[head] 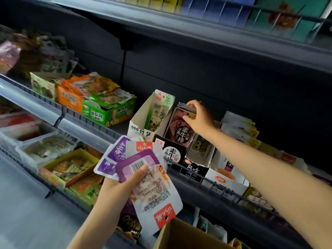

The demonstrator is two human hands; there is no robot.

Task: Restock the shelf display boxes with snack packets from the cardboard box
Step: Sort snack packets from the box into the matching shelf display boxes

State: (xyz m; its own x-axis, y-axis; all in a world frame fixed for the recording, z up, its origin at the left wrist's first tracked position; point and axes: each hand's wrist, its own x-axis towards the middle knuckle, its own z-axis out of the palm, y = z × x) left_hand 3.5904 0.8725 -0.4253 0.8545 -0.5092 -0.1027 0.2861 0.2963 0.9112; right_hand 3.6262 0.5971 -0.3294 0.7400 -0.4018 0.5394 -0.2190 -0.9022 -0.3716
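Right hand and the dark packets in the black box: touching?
Touching: head view shows the right hand gripping the dark packets at their top edge.

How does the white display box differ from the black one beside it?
The white display box has dark lettering; the black display box has white lettering. The white box looks nearly empty, with one pale green packet at its back, while the black box holds dark packets. The right hand grips the black box's packets; no hand touches the white box. Both are open-topped cardboard boxes, side by side on one shelf.
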